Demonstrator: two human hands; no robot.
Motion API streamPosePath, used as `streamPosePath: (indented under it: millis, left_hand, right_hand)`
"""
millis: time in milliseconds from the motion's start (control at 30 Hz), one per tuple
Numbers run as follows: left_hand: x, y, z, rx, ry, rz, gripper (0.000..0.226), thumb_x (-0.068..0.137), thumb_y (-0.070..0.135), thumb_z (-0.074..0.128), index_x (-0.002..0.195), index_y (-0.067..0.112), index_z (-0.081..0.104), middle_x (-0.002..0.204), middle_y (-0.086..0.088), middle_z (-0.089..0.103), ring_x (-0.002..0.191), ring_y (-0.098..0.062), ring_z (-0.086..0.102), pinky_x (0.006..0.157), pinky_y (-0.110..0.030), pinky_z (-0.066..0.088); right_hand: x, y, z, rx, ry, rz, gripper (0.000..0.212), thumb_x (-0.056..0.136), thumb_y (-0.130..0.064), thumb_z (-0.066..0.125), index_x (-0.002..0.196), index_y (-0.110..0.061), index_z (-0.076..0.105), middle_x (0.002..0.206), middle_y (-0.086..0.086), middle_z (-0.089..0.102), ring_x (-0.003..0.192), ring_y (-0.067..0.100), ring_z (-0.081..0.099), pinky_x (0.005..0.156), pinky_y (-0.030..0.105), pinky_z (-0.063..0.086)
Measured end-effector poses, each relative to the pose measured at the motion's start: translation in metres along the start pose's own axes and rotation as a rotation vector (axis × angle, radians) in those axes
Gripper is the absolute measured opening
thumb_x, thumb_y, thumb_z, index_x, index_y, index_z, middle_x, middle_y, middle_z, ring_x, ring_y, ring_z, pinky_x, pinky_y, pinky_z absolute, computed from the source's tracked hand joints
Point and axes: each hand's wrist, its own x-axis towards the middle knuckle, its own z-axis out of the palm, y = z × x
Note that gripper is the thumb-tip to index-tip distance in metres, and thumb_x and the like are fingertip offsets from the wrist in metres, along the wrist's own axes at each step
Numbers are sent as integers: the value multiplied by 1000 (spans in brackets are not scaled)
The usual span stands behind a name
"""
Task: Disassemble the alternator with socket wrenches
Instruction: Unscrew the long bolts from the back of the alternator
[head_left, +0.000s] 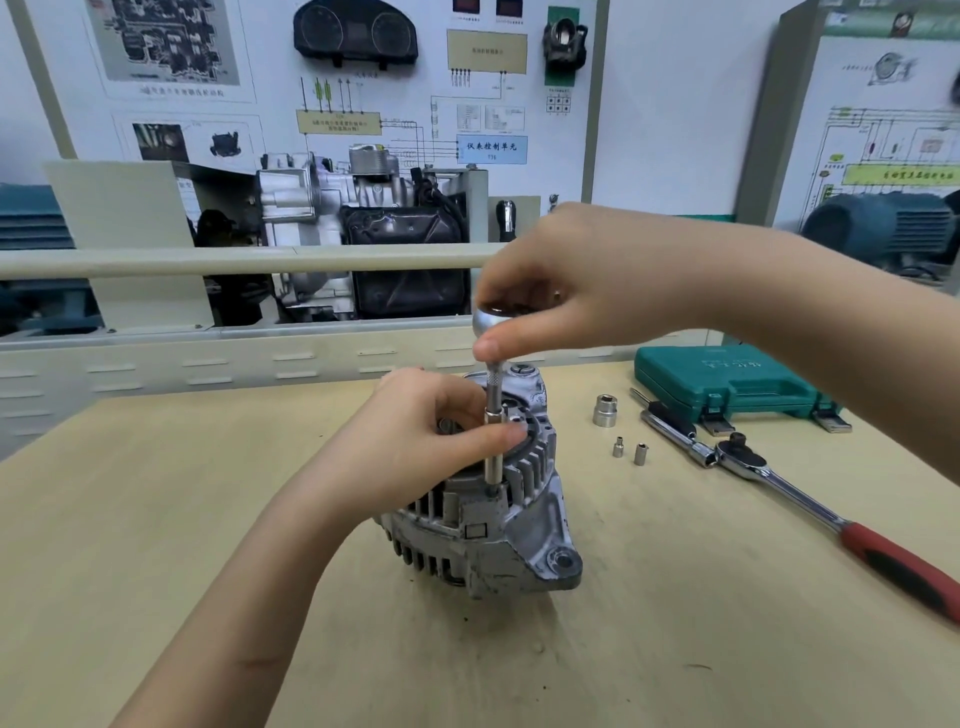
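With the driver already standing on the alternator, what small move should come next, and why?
Probably turn the ratchet head with the right hand to loosen the bolt. The extension stands upright with its tip down at the alternator housing, and the left hand pinches the shaft to steady it. Whether the socket is fully seated is hidden.

Dull cast-metal alternator (483, 525); matt, seemingly wooden table (156, 519).

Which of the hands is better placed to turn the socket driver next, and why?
Right hand: it already grips the driver's round head from above. The left hand pinches the extension shaft low, steadying it over the alternator.
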Motion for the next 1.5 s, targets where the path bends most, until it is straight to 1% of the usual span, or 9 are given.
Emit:
streamPosePath:
  millis: [100, 267, 467, 733, 833, 1067, 1167, 1300, 1500]
  left_hand:
    - [-2, 2, -6, -149, -101, -3, 26, 64, 47, 61, 77, 27, 71, 82, 14, 71, 76, 3, 63, 67, -6, 44]
    - [0, -5, -6, -52, -59, 36, 47, 66, 50, 60, 78, 5, 69, 75, -7, 70, 76, -21, 63, 70, -20, 36]
    - [0, -2, -2, -52, 28, 8, 21, 72, 30, 73, 57, 22, 60, 57, 14, 60, 60, 1, 55, 58, -10, 40]
    - [-2, 3, -6, -158, -102, 0, 12, 71, 43, 60, 76, 35, 67, 83, 18, 70, 80, 5, 63, 73, -11, 47]
    - [-3, 2, -7, -115, -70, 0, 7, 78, 32, 66, 71, 33, 68, 81, 14, 71, 76, 1, 64, 72, -17, 48]
    - [-1, 3, -1, 27, 39, 37, 35, 76, 31, 68, 57, 3, 57, 58, -8, 59, 61, -23, 52, 60, -30, 39]
    - [-1, 4, -1, 11, 32, 0, 31, 76, 32, 67, 59, 8, 58, 57, 0, 60, 56, -12, 52, 54, -23, 37]
    - [-3, 5, -5, -62, -67, -16, 13, 82, 27, 63, 70, 25, 67, 70, 14, 68, 68, 4, 61, 62, -11, 45]
    - [-3, 4, -6, -90, -27, -49, 10, 79, 29, 66, 75, 21, 70, 75, 9, 71, 73, -1, 64, 69, -17, 47]
  right_hand:
    - [-1, 2, -1, 76, -49, -12, 35, 84, -39, 54, 85, -6, 62, 66, 4, 49, 57, 12, 38, 58, 28, 33]
    - [0, 0, -1, 118, -40, -28, 30, 85, -35, 55, 92, -8, 65, 74, 10, 57, 65, 19, 47, 64, 28, 38]
    - [1, -1, 4, 29, 11, 40, 51, 76, -56, 48, 78, -7, 62, 54, -4, 47, 52, 6, 42, 52, 18, 32]
    - [-1, -2, 1, 98, -38, 13, 27, 87, -34, 54, 101, -14, 66, 81, 0, 63, 70, 12, 50, 66, 24, 40]
    - [-1, -4, 0, 102, -25, 7, 29, 87, -34, 54, 106, -15, 66, 88, 2, 66, 75, 13, 53, 73, 29, 41]
    - [1, -9, 6, -29, 30, 65, 53, 79, -54, 46, 85, -4, 63, 68, 9, 58, 53, 12, 38, 54, 25, 30]
    - [1, -10, 6, -14, 21, 54, 45, 84, -47, 46, 87, -6, 63, 67, 6, 56, 53, 11, 38, 54, 25, 29]
    - [-1, -8, 4, 41, -23, 62, 27, 90, -35, 50, 104, -17, 65, 81, -3, 63, 69, 9, 49, 63, 21, 36]
    - [-1, -9, 4, 55, -21, 60, 29, 89, -34, 53, 113, -22, 62, 96, -5, 66, 84, 9, 56, 76, 24, 39]
